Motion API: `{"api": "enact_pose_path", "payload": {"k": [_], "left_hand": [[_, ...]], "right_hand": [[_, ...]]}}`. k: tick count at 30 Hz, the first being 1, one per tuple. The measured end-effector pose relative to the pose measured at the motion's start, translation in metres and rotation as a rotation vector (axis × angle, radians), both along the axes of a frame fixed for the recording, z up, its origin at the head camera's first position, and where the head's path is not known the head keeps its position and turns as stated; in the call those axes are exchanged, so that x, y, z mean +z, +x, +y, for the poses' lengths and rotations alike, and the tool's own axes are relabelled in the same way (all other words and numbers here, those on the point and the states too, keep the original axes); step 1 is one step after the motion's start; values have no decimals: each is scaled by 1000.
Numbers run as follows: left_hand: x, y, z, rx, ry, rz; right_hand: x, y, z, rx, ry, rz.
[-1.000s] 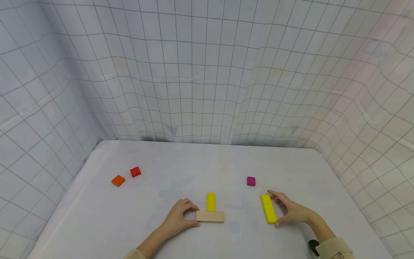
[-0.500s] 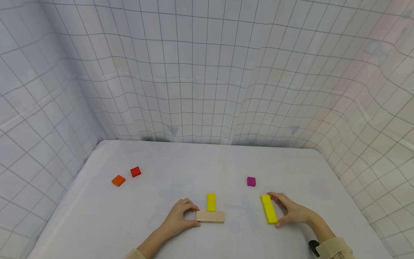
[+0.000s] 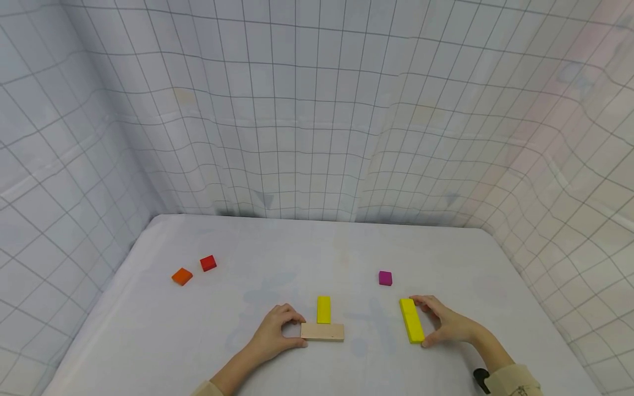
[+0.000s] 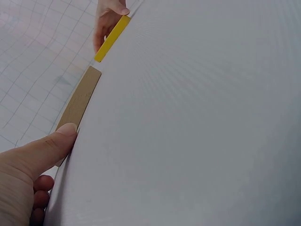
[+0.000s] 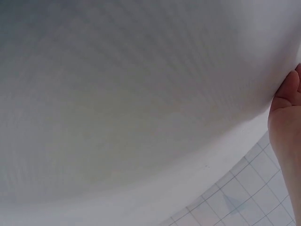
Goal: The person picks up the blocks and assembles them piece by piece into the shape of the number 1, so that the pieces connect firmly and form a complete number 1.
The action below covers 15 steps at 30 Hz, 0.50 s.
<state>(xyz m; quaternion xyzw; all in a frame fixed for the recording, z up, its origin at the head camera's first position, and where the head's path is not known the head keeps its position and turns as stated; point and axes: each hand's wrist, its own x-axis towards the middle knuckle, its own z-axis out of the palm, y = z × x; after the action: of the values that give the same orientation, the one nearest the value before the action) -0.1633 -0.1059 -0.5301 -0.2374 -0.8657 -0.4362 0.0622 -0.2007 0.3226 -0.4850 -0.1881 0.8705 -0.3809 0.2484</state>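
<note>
My left hand [image 3: 274, 333] pinches the left end of a plain wooden block [image 3: 323, 332], fingers at its far edge and thumb at its near edge. In the left wrist view the thumb lies against that wooden block [image 4: 81, 100]. A short yellow block [image 3: 324, 309] stands out from behind the wooden one, its near end right at the far edge. Further right, my right hand [image 3: 446, 323] spans a long yellow block [image 3: 412, 320], with fingertips at the far end and thumb at the near corner. A faint line crosses this block. The right wrist view shows only part of the hand [image 5: 287, 108].
A purple block [image 3: 385, 278] lies beyond the long yellow one. At the far left are a red block [image 3: 208, 263] and an orange block [image 3: 182, 276]. The white-covered table [image 3: 297, 247] ends at a grid-patterned curtain [image 3: 317, 137] on the back and sides.
The right fingertips have drawn slightly nearer, closing in on the far end of the long yellow block. The left hand and the blocks keep their places.
</note>
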Motion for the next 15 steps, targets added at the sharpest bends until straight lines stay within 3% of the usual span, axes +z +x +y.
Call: {"api": "enact_pose_path", "payload": {"k": [15], "left_hand": [[4, 1, 1, 0, 5, -15]], "right_hand": [[-3, 0, 1, -16, -8, 82]]}}
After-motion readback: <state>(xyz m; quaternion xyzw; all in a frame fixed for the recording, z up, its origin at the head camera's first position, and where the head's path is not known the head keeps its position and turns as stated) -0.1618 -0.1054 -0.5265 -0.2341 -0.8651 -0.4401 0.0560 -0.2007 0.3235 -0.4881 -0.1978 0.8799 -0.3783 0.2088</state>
